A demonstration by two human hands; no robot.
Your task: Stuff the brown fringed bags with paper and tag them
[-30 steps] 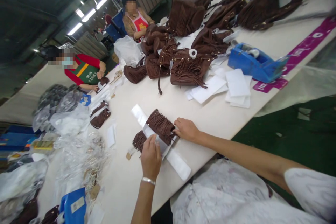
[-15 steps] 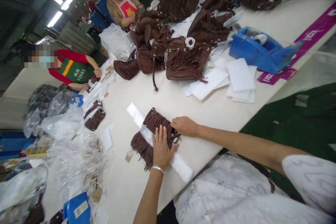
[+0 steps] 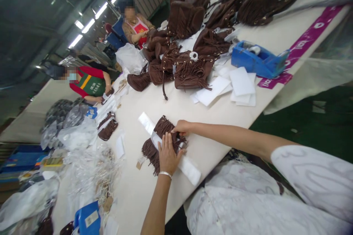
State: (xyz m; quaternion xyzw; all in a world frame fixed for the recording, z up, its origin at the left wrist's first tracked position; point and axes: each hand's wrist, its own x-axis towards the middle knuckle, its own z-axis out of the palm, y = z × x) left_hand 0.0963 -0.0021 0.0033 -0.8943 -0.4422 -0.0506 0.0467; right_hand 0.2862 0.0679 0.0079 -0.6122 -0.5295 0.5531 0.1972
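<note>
A small brown fringed suede bag (image 3: 157,137) lies on the white table (image 3: 220,117) in front of me, with a long white foam strip (image 3: 165,148) running under and across it. My left hand (image 3: 167,154), a silver bracelet on its wrist, lies flat with fingers stretched out on the bag's fringe and the strip. My right hand (image 3: 181,127) is closed in a pinch on the bag's upper right edge.
A pile of brown fringed bags (image 3: 190,40) covers the far table. White foam sheets (image 3: 231,86) and a blue tape dispenser (image 3: 257,62) lie to the right. Clear plastic bags (image 3: 82,161) and a blue box (image 3: 86,220) sit at left. Two seated people (image 3: 88,82) work further along.
My left hand went from gripping the strip to lying flat on the bag. My right hand moved up to the bag's top edge and pinched it. The fringe is spread out flatter.
</note>
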